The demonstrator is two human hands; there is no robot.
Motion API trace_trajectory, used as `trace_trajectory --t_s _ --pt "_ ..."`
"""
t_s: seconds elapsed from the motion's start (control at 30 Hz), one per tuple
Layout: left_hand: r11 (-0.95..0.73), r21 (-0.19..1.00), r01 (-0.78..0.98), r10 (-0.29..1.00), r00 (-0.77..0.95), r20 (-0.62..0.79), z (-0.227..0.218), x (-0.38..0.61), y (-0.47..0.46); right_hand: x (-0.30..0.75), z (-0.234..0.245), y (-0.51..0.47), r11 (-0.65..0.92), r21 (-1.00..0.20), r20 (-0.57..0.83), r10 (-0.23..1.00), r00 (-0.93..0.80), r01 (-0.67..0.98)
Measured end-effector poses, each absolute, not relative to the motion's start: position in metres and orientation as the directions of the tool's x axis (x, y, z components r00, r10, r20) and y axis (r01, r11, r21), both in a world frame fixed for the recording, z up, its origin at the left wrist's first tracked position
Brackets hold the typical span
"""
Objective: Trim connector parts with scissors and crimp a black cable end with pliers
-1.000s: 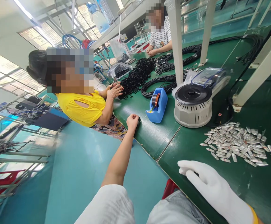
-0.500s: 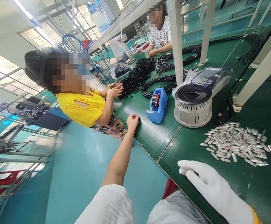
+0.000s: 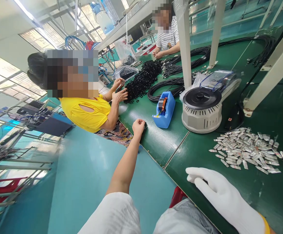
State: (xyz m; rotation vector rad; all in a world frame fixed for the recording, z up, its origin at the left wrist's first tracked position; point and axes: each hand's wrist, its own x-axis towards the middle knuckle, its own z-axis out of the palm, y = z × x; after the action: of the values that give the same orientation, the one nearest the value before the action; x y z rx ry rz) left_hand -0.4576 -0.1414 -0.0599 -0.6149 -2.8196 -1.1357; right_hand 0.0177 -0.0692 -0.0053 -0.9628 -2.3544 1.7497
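Left hand point(image 3: 138, 127) apparently pinched a dark piece point(image 3: 145, 125); right hand point(image 3: 219, 191) lay half-open, empty. Holding seemed the step; continuing required steadiness.

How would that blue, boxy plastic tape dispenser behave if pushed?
The blue tape dispenser would probably hold its shape, given its solid-looking body. It seems unlikely to roll, having straight sides, and may slide on the glossy green tabletop.

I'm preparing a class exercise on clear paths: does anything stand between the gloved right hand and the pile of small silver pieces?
Nothing visible does. Green tabletop shows between the right hand and the pile of silver pieces. The round grey machine stands off to one side of that path.
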Motion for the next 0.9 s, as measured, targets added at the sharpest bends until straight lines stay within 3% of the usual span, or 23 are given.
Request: trace_trajectory --t_s 0.37,0.9 --pt "0.648 0.668 0.365 0.335 -0.925 0.180 -0.054 -0.453 -0.141 0.018 -0.006 -0.069 0.210 -0.894 -0.238 0.526 -0.816 0.396" --pt "0.649 0.671 0.358 0.334 -0.927 0.172 -0.049 -0.448 -0.140 0.019 -0.005 -0.069 0.183 -0.885 -0.285 0.512 -0.810 0.428"
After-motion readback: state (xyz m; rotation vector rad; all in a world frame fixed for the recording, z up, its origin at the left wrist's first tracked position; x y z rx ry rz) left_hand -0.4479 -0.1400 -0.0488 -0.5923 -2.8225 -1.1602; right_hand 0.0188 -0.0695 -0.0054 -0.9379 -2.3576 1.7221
